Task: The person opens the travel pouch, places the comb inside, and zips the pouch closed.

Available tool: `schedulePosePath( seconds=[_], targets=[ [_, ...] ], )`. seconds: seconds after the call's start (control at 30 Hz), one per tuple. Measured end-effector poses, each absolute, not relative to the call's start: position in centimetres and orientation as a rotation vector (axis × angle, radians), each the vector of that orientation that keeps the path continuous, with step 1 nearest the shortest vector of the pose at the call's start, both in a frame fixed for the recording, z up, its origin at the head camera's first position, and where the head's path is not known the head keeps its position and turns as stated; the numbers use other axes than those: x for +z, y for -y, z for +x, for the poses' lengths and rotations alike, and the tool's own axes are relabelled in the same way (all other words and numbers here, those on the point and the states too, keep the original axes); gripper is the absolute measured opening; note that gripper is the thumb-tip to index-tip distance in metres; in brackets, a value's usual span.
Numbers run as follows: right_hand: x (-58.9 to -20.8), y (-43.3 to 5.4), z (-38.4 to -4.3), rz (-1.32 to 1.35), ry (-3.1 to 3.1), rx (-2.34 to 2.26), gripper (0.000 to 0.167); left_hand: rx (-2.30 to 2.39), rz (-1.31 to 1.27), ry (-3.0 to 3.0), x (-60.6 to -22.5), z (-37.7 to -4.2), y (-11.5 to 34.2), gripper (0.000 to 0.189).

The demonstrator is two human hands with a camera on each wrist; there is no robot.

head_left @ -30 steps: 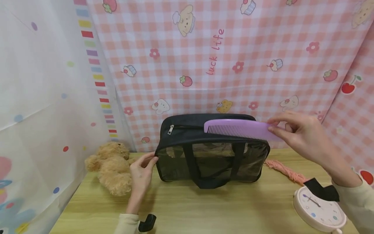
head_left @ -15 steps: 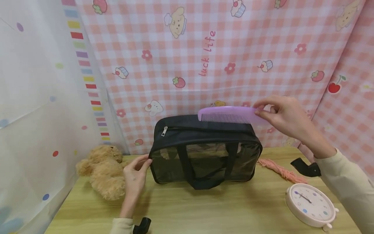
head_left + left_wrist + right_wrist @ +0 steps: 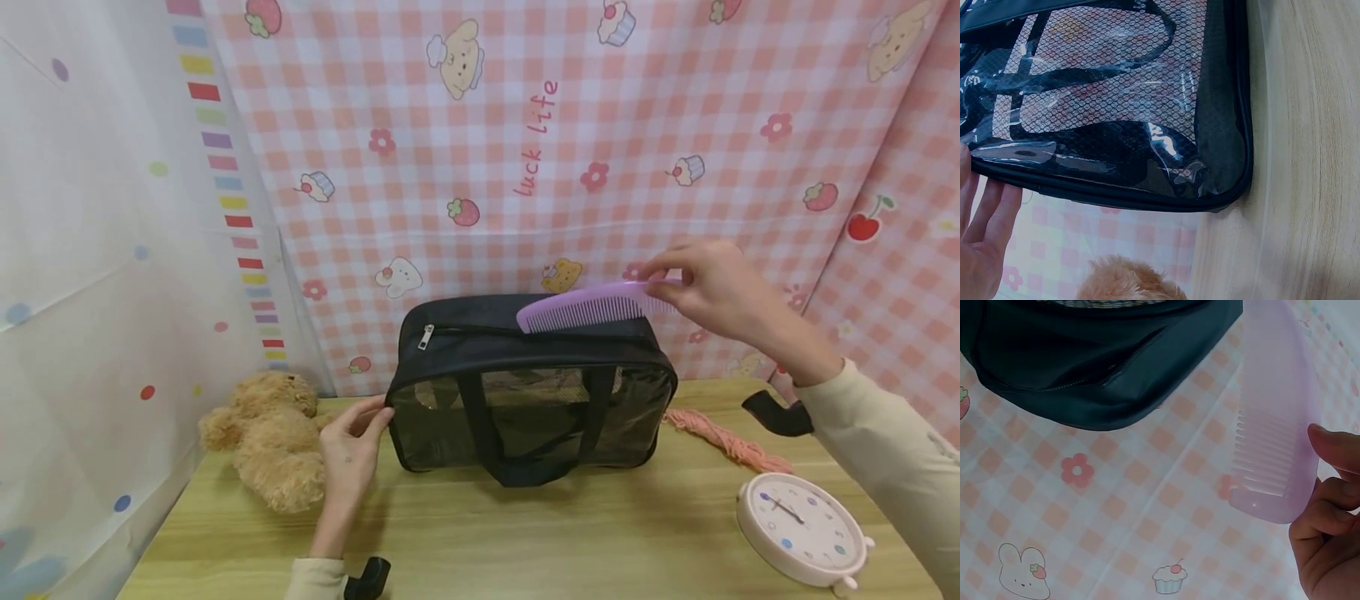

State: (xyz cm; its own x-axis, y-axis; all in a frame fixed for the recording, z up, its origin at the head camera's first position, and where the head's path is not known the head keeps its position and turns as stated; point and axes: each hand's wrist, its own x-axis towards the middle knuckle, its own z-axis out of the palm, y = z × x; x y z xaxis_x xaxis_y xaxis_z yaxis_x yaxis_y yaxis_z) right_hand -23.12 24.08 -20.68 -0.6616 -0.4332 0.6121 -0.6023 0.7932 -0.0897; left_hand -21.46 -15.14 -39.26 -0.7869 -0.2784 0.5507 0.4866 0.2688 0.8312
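Comb [image 3: 577, 310] over the bag [image 3: 532, 417], roughly along its zip [image 3: 476, 330]
I've got the right hand [image 3: 720, 287] pinching its right end, left tip lower; left hand [image 3: 351, 442], farther off, grips the bag's edge. Can't quite tell if comb touches bag.

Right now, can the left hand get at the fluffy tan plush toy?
Likely yes: nothing visible stands between the left hand and the toy, though the hand would need to release the black clear-panelled bag first.
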Motion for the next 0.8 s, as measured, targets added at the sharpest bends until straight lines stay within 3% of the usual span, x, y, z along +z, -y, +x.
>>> schedulePosePath(
  seconds=[0.8],
  targets=[
    [-21.72,-23.65,-23.75,0.8,2.555,0.376,0.014,-1.595,-0.202,1.924,-39.3,-21.33,15.17,0.016]
  ],
)
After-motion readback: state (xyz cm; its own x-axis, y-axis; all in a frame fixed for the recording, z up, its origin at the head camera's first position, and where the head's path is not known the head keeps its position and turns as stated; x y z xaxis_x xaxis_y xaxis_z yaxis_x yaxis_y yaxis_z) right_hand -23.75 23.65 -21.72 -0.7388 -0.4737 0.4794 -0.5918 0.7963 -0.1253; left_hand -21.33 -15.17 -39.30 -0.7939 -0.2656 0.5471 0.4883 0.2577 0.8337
